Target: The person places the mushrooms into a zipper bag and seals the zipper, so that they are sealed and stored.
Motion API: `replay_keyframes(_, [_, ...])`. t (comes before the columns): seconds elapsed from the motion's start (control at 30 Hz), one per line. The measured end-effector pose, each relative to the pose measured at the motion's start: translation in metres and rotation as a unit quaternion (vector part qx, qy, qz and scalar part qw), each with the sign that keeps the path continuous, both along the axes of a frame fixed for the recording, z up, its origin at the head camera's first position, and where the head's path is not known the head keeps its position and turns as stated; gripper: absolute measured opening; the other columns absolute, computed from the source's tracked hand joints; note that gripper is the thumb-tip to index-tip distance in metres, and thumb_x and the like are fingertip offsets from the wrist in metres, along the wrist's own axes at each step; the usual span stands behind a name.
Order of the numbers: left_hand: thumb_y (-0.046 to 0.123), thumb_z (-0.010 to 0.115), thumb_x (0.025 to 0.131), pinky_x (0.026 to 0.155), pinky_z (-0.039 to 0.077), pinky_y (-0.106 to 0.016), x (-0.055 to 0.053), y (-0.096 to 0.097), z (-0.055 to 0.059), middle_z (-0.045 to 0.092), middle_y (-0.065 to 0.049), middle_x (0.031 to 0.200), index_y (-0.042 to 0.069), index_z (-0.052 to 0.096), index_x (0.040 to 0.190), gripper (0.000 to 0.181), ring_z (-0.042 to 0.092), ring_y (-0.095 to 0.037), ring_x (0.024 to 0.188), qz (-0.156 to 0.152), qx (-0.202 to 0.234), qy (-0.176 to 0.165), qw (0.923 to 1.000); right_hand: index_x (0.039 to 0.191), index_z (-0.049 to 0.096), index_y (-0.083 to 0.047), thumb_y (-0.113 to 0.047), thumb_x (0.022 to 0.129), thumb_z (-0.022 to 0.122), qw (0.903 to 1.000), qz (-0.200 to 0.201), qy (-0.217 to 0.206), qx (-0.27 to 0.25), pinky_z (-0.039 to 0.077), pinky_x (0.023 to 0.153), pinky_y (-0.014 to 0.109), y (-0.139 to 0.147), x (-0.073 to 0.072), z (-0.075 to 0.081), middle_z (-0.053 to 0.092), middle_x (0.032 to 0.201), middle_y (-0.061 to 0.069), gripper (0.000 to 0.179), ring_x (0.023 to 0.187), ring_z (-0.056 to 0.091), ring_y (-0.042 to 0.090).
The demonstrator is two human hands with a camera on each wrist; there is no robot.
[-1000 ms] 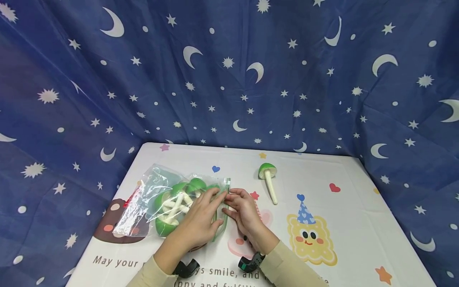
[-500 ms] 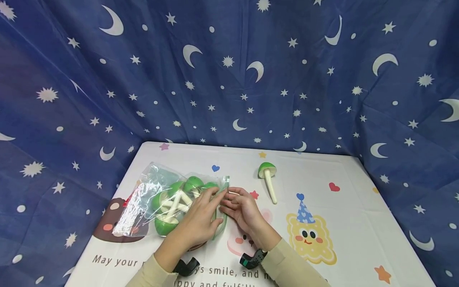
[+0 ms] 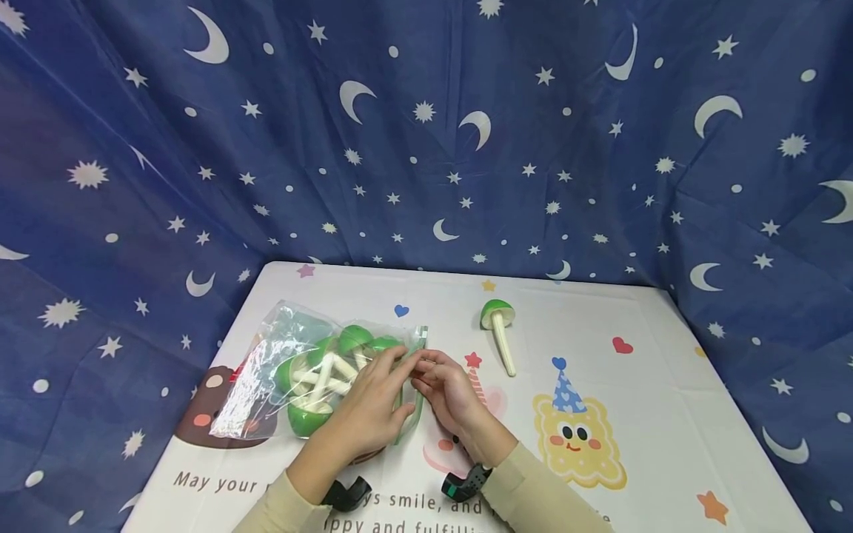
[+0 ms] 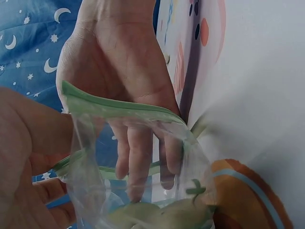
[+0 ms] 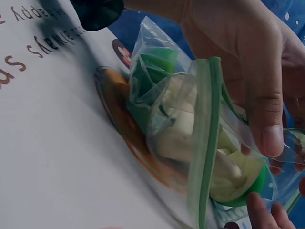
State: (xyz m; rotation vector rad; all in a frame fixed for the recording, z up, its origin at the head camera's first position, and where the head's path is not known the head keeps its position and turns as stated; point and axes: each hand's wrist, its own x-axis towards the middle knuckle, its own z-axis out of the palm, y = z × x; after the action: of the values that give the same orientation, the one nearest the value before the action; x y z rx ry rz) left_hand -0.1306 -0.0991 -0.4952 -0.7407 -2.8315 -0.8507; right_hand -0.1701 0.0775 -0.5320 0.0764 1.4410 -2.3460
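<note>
A clear zip bag (image 3: 243,396) with green zip strips lies on its side, holding several green-capped toy mushrooms (image 3: 308,420) with white stems. My left hand (image 3: 369,407) is over the bag's mouth end, and its thumb (image 5: 271,136) and fingers pinch the plastic. The right hand (image 3: 460,400) is at the opening; the left wrist view shows its nearly straight fingers (image 4: 139,162) through the film, between the two parted zip strips. In the right wrist view its fingertips (image 5: 259,210) are beside a green cap. In the head view the left hand covers part of the bag.
One more green-capped toy mushroom (image 3: 503,344) lies loose on the table, beyond the right hand. A printed white cloth (image 3: 666,414) covers the table. Behind it and along both sides hangs a blue curtain (image 3: 413,133) with moons and stars.
Inside the bag, the mushrooms have shifted slightly left, away from the mouth. The right hand has moved only a little at the opening; the left hand stays nearly in place.
</note>
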Motion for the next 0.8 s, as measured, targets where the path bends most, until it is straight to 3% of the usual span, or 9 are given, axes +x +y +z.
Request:
replay_keyframes(0.2, [0.016, 0.086, 0.089, 0.125, 0.04, -0.057, 0.0, 0.0, 0.001, 0.046, -0.012, 0.163, 0.018, 0.046, 0.164, 0.085, 0.049, -0.036, 0.149, 0.002, -0.001, -0.001, 1.0, 0.131, 0.053, 0.001, 0.005, 0.088, 0.04, 0.9994, 0.03, 0.017, -0.006, 0.046, 0.108, 0.034, 0.003, -0.002, -0.005, 0.073, 0.112, -0.003, 0.045, 0.114, 0.063, 0.014])
replay_keyframes(0.43, [0.015, 0.086, 0.089, 0.125, 0.04, -0.056, -0.001, -0.001, 0.0, 0.045, -0.013, 0.163, 0.017, 0.045, 0.165, 0.085, 0.047, -0.035, 0.151, 0.004, 0.003, -0.009, 0.9999, 0.148, 0.042, 0.008, 0.006, 0.092, 0.036, 0.9986, 0.05, 0.015, -0.01, 0.044, 0.12, 0.041, 0.01, -0.004, -0.006, 0.067, 0.131, 0.01, 0.056, 0.122, 0.066, 0.019])
replay_keyframes(0.8, [0.015, 0.086, 0.09, 0.126, 0.039, -0.057, -0.001, -0.001, 0.0, 0.043, -0.014, 0.165, 0.018, 0.044, 0.165, 0.087, 0.045, -0.035, 0.153, 0.008, 0.01, -0.018, 0.9998, 0.155, 0.038, 0.0, -0.001, 0.098, 0.038, 0.9974, 0.064, -0.018, -0.025, 0.039, 0.128, 0.054, 0.022, -0.002, 0.0, 0.059, 0.149, 0.016, 0.057, 0.131, 0.066, 0.025])
